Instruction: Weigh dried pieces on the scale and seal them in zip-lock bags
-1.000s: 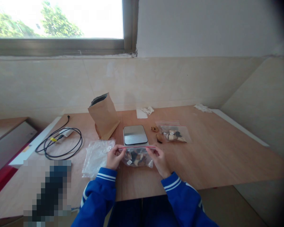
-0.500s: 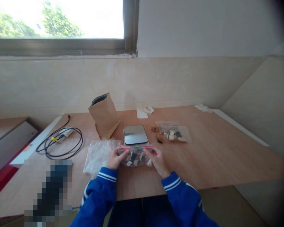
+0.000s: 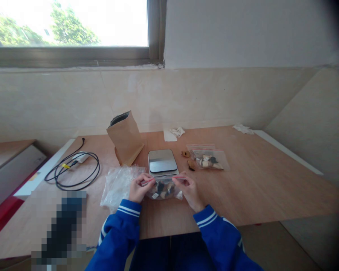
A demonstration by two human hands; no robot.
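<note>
A clear zip bag (image 3: 166, 191) with a red seal strip lies in front of me, holding dark and pale dried pieces and a small white packet. My left hand (image 3: 140, 187) pinches the top strip at its left end. At the right end, my right hand (image 3: 188, 188) grips the same strip between thumb and fingers. Just behind the bag sits a flat scale (image 3: 162, 161) with a shiny square top. Beyond it to the right, a second filled zip bag (image 3: 210, 160) rests beside loose dried pieces (image 3: 191, 164).
An open brown paper bag (image 3: 126, 141) stands back left. Clear empty plastic bags (image 3: 120, 186) lie by my left hand. Farther left are a coiled black cable (image 3: 73, 171) and a blurred-out dark object (image 3: 63, 227). Crumpled tissue (image 3: 177, 131) lies near the wall.
Both hands keep hold of the zip bag. Its top edge has tilted, with the red strip now bent near the fingers. The rest of the table looks the same.
</note>
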